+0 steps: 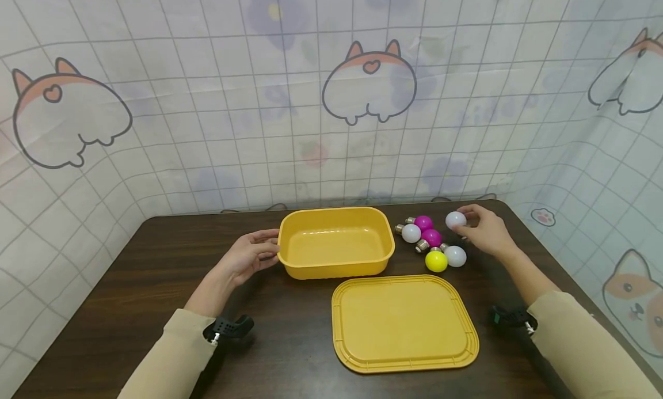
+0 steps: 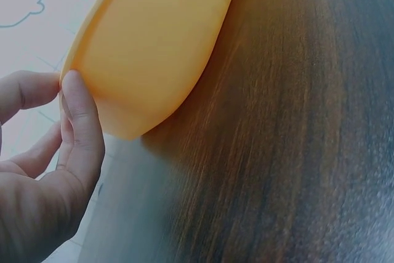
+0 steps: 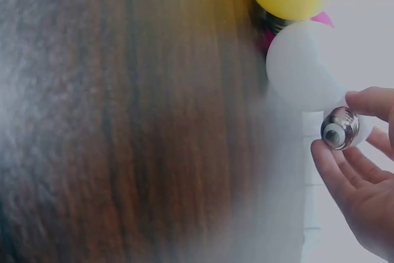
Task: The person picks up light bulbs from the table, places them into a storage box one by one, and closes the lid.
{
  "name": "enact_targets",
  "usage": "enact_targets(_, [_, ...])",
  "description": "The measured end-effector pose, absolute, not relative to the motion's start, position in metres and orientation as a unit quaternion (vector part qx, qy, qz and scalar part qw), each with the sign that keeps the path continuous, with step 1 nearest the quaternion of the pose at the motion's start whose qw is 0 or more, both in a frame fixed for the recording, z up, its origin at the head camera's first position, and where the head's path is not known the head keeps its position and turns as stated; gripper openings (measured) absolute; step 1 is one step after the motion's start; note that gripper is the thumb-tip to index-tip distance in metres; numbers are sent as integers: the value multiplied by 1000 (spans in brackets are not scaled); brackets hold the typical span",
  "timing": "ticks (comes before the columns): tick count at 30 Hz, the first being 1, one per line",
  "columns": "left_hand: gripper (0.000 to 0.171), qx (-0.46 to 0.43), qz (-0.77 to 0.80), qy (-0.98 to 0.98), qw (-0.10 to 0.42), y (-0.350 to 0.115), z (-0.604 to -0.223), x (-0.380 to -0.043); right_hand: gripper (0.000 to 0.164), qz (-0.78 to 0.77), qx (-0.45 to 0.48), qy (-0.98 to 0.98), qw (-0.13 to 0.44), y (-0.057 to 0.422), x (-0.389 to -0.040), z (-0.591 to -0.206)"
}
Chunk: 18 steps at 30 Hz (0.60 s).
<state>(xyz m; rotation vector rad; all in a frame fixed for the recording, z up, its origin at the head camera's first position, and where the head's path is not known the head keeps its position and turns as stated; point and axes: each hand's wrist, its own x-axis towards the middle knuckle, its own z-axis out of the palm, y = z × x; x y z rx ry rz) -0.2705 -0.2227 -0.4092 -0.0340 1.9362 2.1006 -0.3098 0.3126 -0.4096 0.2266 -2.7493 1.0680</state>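
My left hand [image 1: 247,257] is at the left end of a yellow plastic box [image 1: 334,270]. In the left wrist view its bent fingers [image 2: 83,118] meet at the box's rim and appear to pinch it. At the right, my right hand [image 1: 487,231] holds a white light bulb [image 1: 456,220] between thumb and fingers. The right wrist view shows that bulb's metal screw base [image 3: 340,129] facing the camera. Beside this hand lie two other white bulbs [image 1: 455,256], two magenta bulbs [image 1: 431,237] and a yellow bulb [image 1: 436,262].
A flat yellow lid [image 1: 405,323] lies on the dark wooden table [image 1: 279,335], in front of the box and bulbs. Behind the table hangs a white grid-patterned cloth [image 1: 233,128] with cartoon animals, which continues along both sides.
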Motion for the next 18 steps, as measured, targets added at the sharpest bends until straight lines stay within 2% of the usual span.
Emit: enact_targets(18, [58,-3,714,686,144,-223,-405,-267,51,371,96,-920,81,307,-306,-389])
